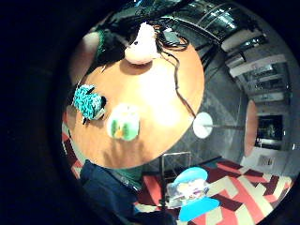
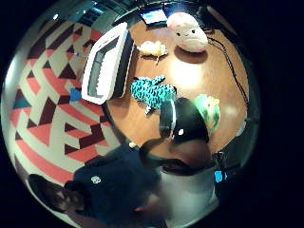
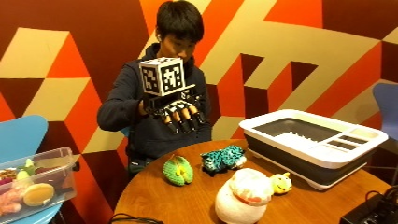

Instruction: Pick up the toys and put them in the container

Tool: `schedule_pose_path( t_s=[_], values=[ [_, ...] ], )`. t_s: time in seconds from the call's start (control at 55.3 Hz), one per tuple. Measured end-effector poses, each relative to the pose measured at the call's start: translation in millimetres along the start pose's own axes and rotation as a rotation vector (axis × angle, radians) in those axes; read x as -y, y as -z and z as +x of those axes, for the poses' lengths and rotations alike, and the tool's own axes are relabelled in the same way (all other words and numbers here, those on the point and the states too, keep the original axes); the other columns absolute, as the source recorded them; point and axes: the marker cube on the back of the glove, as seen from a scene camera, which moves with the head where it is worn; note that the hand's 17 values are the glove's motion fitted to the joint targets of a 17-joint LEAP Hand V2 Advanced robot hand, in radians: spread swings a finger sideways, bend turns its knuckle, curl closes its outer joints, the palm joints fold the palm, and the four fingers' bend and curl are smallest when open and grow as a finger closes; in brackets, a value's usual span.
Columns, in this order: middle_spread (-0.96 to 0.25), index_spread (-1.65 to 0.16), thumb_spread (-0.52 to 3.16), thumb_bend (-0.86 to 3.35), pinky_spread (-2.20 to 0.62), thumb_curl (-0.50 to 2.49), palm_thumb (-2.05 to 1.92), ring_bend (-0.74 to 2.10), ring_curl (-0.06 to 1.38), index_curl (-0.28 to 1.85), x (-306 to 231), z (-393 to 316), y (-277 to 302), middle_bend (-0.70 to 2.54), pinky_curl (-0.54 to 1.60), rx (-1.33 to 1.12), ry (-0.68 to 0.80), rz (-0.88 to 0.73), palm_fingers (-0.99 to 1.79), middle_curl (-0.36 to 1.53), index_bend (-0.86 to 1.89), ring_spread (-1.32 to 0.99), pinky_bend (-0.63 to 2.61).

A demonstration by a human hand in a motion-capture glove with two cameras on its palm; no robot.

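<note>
right hand (image 3: 177, 109) raised above table (image 3: 187, 200), fingers spread, holding nothing; green toy (image 3: 178, 170), teal toy (image 3: 223, 159) beside white container (image 3: 314, 140)

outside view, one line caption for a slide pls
Gloved right hand raised above four plush toys beside the empty container.

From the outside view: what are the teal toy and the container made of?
Teal toy: looks like soft plush fabric, matte, with a fuzzy patterned surface. Container: looks like rigid moulded plastic, smooth white rim over darker grey walls.
</note>
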Motion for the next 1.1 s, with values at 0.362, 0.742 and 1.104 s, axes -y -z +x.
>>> schedule_pose_path(
  t_s=[0.362, 0.742, 1.104],
  values=[
    [-0.03, -0.20, 1.35, 0.20, -0.03, 0.17, 0.17, 0.54, 0.17, 0.10, 3.5, -2.0, -2.4, 0.36, 0.24, -0.006, -0.002, -0.008, 0.27, 0.19, 0.14, -0.16, 0.60],
    [-0.04, -0.22, 1.51, 0.18, -0.03, 0.26, 0.16, 0.62, 0.22, 0.19, 16.9, -0.4, 3.1, 0.39, 0.30, -0.004, 0.019, 0.035, 0.16, 0.28, 0.14, -0.18, 0.69],
    [-0.03, -0.27, 1.40, 0.14, 0.03, 0.32, 0.23, 0.16, 0.16, 0.19, 126.9, 1.7, -23.7, 0.06, 0.35, -0.039, 0.062, -0.012, -0.41, 0.20, 0.08, -0.04, 0.82]
  ],
)
